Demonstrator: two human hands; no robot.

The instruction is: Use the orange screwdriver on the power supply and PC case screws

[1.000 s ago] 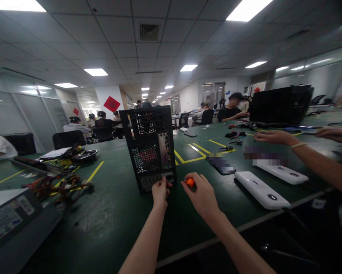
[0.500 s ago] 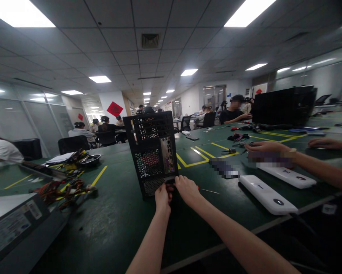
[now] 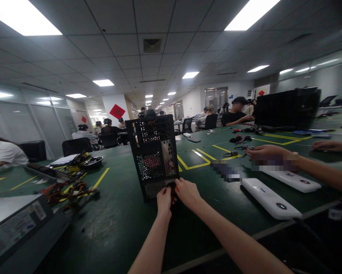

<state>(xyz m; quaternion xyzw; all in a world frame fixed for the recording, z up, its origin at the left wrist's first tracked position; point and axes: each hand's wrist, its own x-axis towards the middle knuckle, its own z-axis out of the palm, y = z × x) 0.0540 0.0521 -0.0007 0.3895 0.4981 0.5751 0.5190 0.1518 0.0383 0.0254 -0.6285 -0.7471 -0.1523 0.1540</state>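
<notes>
A black computer case (image 3: 156, 142) stands on the green table, its rear panel toward me, with metal port plates on the right and a perforated grille low down. At its lower right corner, my left hand (image 3: 164, 201) is closed in a pinch; whatever the fingertips hold is too small to make out. Close beside it, my right hand (image 3: 188, 192) has its fingers curled at the case's edge. An orange piece shows at those fingertips, and a thin metal shaft (image 3: 213, 198) extends beyond the hand, as of a screwdriver mostly hidden by the palm.
Left lie a grey metal unit (image 3: 11, 232), tangled cables (image 3: 74, 190) and a metal bowl (image 3: 92, 163). White power banks (image 3: 269, 198) and a blurred phone-like object (image 3: 225, 170) lie right. Another person's hand (image 3: 264, 152) reaches in there; a black case (image 3: 286, 106) stands beyond.
The view has shifted slightly, with the scene a little lower and to the right. The shaft by my right hand shows less, and orange now appears at its fingertips. Both hands stay at the case's corner.
</notes>
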